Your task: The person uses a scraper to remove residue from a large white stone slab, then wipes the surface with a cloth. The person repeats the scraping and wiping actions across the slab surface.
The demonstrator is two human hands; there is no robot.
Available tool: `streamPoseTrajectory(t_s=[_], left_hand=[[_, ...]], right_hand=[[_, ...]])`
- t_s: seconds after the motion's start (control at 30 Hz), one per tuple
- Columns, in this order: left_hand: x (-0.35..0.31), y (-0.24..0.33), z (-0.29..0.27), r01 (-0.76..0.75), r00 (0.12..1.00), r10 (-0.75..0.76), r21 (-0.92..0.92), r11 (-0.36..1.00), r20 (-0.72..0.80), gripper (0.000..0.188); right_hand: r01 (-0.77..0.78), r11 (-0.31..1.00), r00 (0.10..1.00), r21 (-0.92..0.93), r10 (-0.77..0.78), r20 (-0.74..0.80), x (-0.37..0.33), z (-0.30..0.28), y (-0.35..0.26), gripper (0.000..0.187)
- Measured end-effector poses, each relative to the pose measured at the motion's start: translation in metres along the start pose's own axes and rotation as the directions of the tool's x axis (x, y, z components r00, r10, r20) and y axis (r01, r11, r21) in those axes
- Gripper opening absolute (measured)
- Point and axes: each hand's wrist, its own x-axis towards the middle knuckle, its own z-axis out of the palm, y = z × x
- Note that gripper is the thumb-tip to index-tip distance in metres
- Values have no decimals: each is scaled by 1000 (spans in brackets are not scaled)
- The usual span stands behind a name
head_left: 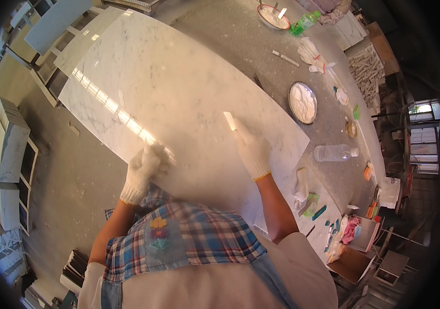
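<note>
From the head view, your left hand (144, 167) is at the near left edge of the marble slab (179, 77), its gloved fingers curled together; you cannot tell whether they grip anything, because the knuckles hide the palm. Your right hand (253, 153), also gloved, is over the slab's right half, fingers clamped on a flat white scraper (229, 120). Your grip covers the scraper's lower end, and whether its tip touches the slab is hard to tell. Your checked apron (199, 232) hides the slab's nearest edge, and the black lens rim cuts off the room all round.

The slab is pale, grey-veined and glossy, with a streak of light down its left side. Right of it, your grey bench (261, 62) carries a bowl (290, 105) of white stuff and a clear bottle (333, 153). Beyond these, past the slab's far right, you have a green bottle (305, 23) near another person (333, 9), mostly cut off. Left of the slab is dusty floor (70, 170) and stacked stone (9, 149); far to its right, a bright window (423, 136).

The green bottle's label is too small to make out.
</note>
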Motion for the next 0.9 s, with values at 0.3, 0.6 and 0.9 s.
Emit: streamPoseTrajectory(t_s=[0.3, 0.6, 0.9], left_hand=[[1, -1, 0, -8, 1000, 8, -14, 1000, -11, 41], [3, -4, -4, 0, 1000, 0, -5, 1000, 22, 44], [2, -3, -4, 13, 1000, -12, -9, 1000, 11, 44]], right_hand=[[30, 999, 996, 15, -31, 86, 0, -5, -7, 33], [84, 996, 984, 35, -89, 154, -1, -16, -12, 26], [198, 978, 968, 71, -206, 146, -5, -23, 0, 33]])
